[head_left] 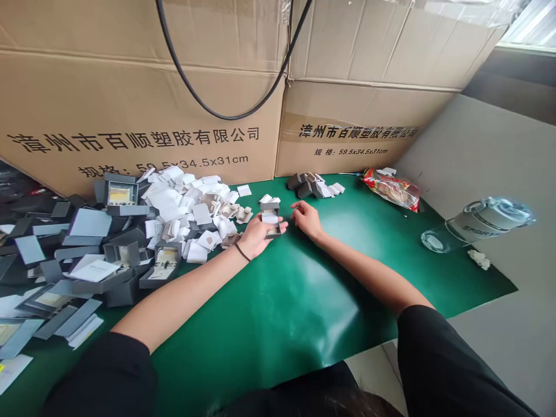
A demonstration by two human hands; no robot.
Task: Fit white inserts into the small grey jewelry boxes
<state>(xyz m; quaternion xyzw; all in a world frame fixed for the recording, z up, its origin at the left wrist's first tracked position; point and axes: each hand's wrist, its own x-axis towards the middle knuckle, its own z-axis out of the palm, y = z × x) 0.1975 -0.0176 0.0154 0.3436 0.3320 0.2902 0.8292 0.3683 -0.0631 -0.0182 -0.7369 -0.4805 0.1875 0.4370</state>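
Observation:
My left hand (256,236) holds a small grey jewellery-type box (271,219) from below, its lid raised and a white piece showing inside. Fingertips stick out past the box's right side. Just right of it, my right hand (306,219) hovers with loosely bent fingers, a gap between them and nothing visible in it. Behind the held box lie a few small white pieces (266,198). To the left is a heap of white folded card inserts (191,202), and beside that a pile of grey boxes (125,255), several standing open.
Large cardboard cartons (143,116) wall off the back of the green table (260,324). A black cable (226,117) hangs in front. Small grey boxes (304,186) lie at the back, near a red food packet (393,188). A clear bottle (478,223) and crumpled tissue (479,259) are right.

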